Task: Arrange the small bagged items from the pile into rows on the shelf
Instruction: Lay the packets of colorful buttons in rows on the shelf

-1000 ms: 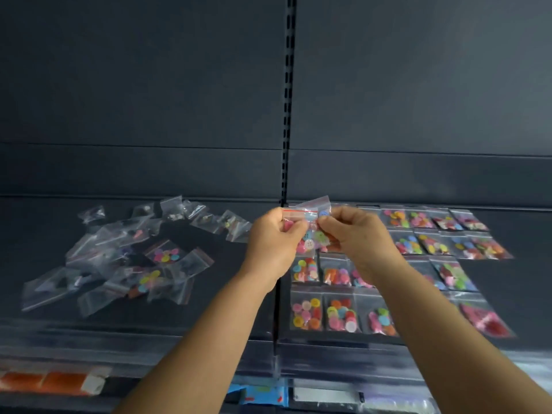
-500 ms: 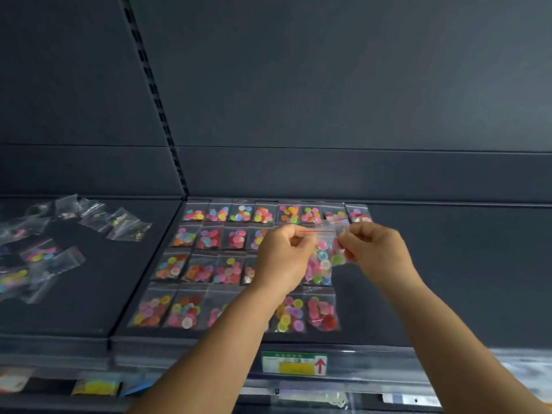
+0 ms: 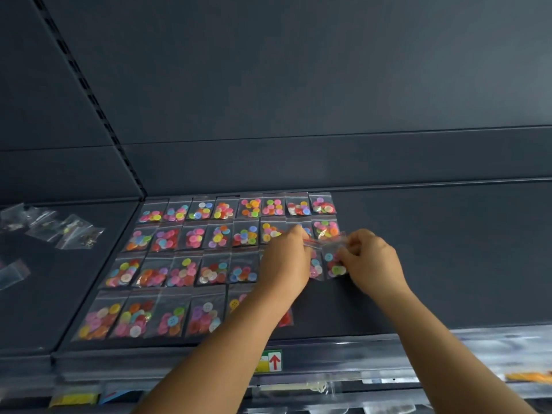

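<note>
The bag of buttons (image 3: 334, 259) is a small clear zip bag with a red strip along its top, filled with coloured buttons, and it sits at the right end of the third row on the dark shelf (image 3: 433, 264). The left hand (image 3: 288, 261) pinches the bag's top left corner, fingers curled toward the red strip. The right hand (image 3: 370, 258) pinches the bag's right edge, fingers curled in tight. Whether the bag lies flat on the shelf or is held just above it cannot be told.

Just left of it, partly under the left hand, another bag in the same row shows pink and white buttons. The rows of button bags (image 3: 209, 243) spread to the left and behind: four rows, laid edge to edge, the back two reaching as far right as the hands. The left forearm covers the right end of the front row.

Well apart, on the neighbouring shelf section to the left, lies the loose pile of bags (image 3: 64, 231). On the shelf's front edge sits a label with a red arrow (image 3: 271, 360).
</note>
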`<action>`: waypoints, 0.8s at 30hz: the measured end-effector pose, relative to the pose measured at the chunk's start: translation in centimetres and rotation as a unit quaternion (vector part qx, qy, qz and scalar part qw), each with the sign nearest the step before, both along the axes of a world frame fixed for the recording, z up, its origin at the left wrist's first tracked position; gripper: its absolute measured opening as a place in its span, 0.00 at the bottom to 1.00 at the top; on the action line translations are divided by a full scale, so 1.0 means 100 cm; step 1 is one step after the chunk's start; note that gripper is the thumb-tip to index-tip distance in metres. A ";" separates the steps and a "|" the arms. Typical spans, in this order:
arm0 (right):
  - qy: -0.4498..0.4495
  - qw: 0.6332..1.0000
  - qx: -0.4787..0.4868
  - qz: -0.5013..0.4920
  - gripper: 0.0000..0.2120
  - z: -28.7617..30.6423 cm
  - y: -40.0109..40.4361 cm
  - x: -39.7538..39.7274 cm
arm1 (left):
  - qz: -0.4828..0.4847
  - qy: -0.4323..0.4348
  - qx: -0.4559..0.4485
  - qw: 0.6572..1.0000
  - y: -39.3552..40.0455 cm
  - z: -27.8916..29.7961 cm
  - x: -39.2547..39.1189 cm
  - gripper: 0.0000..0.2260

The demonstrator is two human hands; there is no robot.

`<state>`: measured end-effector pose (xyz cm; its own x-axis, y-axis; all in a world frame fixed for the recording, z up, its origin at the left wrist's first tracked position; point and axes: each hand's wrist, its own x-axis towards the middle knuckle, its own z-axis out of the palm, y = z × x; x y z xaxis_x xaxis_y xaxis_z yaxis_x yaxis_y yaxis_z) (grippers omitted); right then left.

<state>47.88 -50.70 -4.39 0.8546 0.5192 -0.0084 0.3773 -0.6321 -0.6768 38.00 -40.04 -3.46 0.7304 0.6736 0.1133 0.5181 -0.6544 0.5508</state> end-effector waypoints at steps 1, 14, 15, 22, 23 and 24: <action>-0.012 1.000 -0.014 0.000 0.09 0.000 -0.001 0.000 | -0.003 0.011 0.024 1.000 -0.001 -0.001 0.001 0.08; -0.163 0.969 -0.062 0.177 0.11 -0.002 -0.020 -0.009 | -0.151 0.049 0.122 0.980 -0.008 -0.013 -0.024 0.13; -0.160 0.969 -0.063 0.179 0.11 -0.002 -0.020 -0.009 | -0.150 0.052 0.122 0.980 -0.008 -0.014 -0.025 0.13; -0.149 0.967 -0.076 0.194 0.12 0.003 -0.016 -0.010 | -0.136 0.065 0.123 0.981 -0.006 -0.010 -0.026 0.11; -0.148 0.966 -0.077 0.197 0.13 0.004 -0.016 -0.011 | -0.138 0.066 0.120 0.981 -0.006 -0.009 -0.026 0.12; -0.148 0.966 -0.079 0.199 0.13 0.005 -0.016 -0.011 | -0.141 0.067 0.116 0.981 -0.006 -0.008 -0.026 0.12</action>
<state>46.77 -52.27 -3.90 0.5655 0.8188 0.0993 0.7731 -0.4843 -0.4095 35.37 -40.61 -4.26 0.9027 0.4104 0.1292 0.3565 -0.8816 0.3094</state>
